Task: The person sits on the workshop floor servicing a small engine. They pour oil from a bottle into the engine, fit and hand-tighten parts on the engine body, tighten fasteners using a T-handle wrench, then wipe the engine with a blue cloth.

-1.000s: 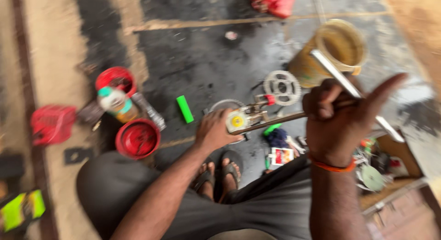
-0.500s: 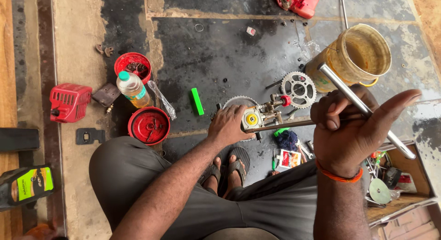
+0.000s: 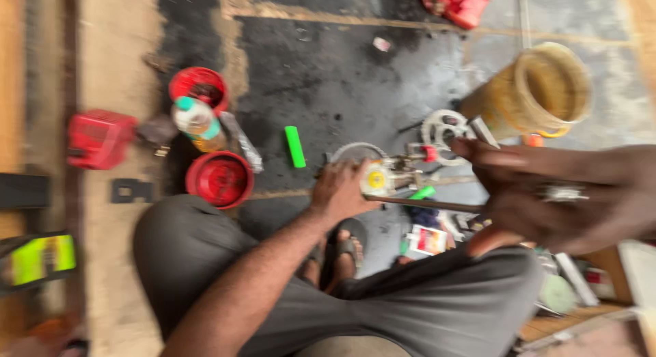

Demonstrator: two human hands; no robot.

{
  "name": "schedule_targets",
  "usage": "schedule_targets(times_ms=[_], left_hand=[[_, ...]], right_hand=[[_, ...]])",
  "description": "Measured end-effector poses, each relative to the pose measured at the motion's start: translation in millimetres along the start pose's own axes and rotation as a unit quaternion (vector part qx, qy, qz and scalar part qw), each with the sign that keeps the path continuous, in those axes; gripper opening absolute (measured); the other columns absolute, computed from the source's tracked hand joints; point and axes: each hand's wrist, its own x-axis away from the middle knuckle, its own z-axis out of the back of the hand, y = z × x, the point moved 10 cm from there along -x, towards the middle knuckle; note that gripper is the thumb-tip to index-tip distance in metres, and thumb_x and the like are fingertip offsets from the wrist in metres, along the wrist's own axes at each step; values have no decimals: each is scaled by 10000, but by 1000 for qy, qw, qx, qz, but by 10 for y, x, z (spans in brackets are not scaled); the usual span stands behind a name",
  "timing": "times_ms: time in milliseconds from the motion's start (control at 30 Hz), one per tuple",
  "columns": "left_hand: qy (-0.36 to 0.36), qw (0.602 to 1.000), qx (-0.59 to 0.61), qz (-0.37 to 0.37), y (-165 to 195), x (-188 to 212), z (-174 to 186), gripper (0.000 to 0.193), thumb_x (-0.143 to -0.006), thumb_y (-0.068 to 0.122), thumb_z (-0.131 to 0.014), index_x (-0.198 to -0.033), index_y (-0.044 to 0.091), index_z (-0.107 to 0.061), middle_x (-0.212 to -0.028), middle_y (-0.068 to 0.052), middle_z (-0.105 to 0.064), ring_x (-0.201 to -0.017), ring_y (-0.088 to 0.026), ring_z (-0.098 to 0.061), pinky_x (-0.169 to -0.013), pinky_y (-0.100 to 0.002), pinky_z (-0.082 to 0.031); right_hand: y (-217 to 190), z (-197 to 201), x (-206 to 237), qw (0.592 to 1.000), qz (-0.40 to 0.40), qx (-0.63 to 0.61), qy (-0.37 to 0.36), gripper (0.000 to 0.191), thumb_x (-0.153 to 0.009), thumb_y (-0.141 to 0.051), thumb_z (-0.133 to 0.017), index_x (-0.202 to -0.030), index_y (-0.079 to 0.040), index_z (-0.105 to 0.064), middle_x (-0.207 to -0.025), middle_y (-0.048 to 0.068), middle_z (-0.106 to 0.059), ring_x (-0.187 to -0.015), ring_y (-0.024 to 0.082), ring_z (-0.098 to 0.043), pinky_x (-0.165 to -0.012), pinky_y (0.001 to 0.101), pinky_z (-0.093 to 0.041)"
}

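My left hand (image 3: pixel 343 190) rests on a small metal machine part with a yellow disc (image 3: pixel 378 179), which sits on the dark, oily floor between my knees. My right hand (image 3: pixel 557 196) is raised close to the camera and blurred. It is closed around a long thin metal rod (image 3: pixel 424 204) that points left toward the part. A toothed sprocket (image 3: pixel 443 129) lies just behind the part.
A yellowish plastic bucket (image 3: pixel 543 90) stands at the back right. Two red round lids (image 3: pixel 220 179) and a small bottle (image 3: pixel 197 121) sit to the left, beside a green stick (image 3: pixel 295 146) and a red box (image 3: pixel 99 138). Small tools and packets lie by my right leg.
The view has shifted and blurred. My right hand has dropped lower and turned, the rod now lying nearly level. My left hand stays on the part.
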Motion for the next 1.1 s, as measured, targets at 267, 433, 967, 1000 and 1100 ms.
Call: schedule_targets(times_ms=[267,433,967,1000,1100], left_hand=[[-3,1000,21,17,-78,23,7,951,-652,587,-883,-1414,163,-505,-1120,-172,-649,-1116,-357,-625,-957,-504,-483],[1,999,32,17,-80,7,-13,1050,-595,596,-916,-1410,123,-453,-1103,-182,-641,-1074,-355,-628,-974,-488,-480],[-62,998,3,32,-52,-38,-69,1036,-669,613,-870,-1460,110,-429,-1208,-176,-613,-1146,-328,-605,-1063,-498,-432],[-38,999,3,22,-38,-43,-33,1027,-669,616,-869,-1450,108,-438,-1215,-179,-613,-1154,-336,-602,-1066,-501,-428],[-4,1000,8,5,-15,-32,6,1016,-676,629,-862,-1438,100,-447,-1239,-192,-608,-1171,-354,-595,-1064,-507,-421]], right_hand=[[135,-4,-202,979,-42,-170,106,540,-954,-592,-715,-733,-106,-635,-751,27,-627,-913,307,-703,-993,449,-526],[189,-129,-43,954,-122,-254,102,546,-914,-596,-682,-670,-112,-616,-689,44,-602,-836,310,-686,-964,550,-553],[-138,-536,635,461,-640,-342,511,651,-1093,-574,-371,-771,-30,-527,-665,71,-441,-674,227,-467,-733,417,-425],[-188,-602,715,409,-647,-363,531,667,-1089,-594,-365,-772,-30,-524,-653,64,-422,-655,216,-437,-703,399,-399],[-266,-738,1042,301,-650,-396,574,715,-1077,-655,-345,-774,-29,-514,-618,43,-365,-598,184,-347,-611,346,-319]])
